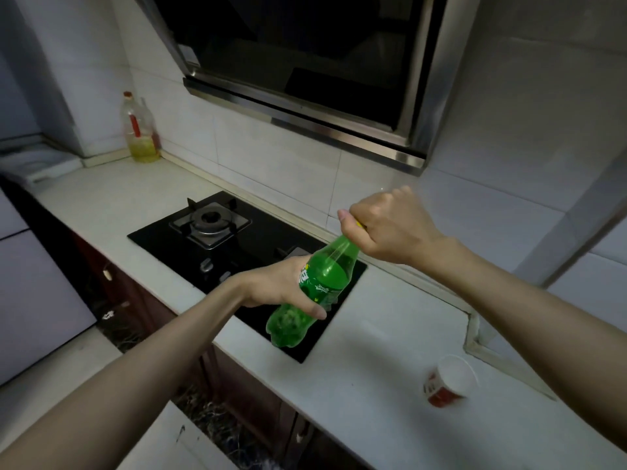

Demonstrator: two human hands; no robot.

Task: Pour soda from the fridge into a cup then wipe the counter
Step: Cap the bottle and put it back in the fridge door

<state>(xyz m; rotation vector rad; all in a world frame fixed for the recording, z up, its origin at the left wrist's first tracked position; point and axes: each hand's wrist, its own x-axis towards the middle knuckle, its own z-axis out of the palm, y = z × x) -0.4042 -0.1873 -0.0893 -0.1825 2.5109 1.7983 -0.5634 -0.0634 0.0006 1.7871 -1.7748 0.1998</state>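
A green soda bottle (325,269) hangs tilted above the black stove, its neck pointing up and to the right. My left hand (274,283) is wrapped around the bottle's labelled middle. My right hand (386,225) is closed over the bottle's cap, of which only a sliver of yellow shows. A red and white paper cup (451,379) stands upright on the white counter (356,368) at the lower right, apart from both hands.
A black glass gas stove (237,245) with one burner in view is set into the counter under the bottle. A steel range hood (305,79) juts out overhead. An oil bottle (139,130) stands in the far left corner. A white fridge door (30,300) is at the left.
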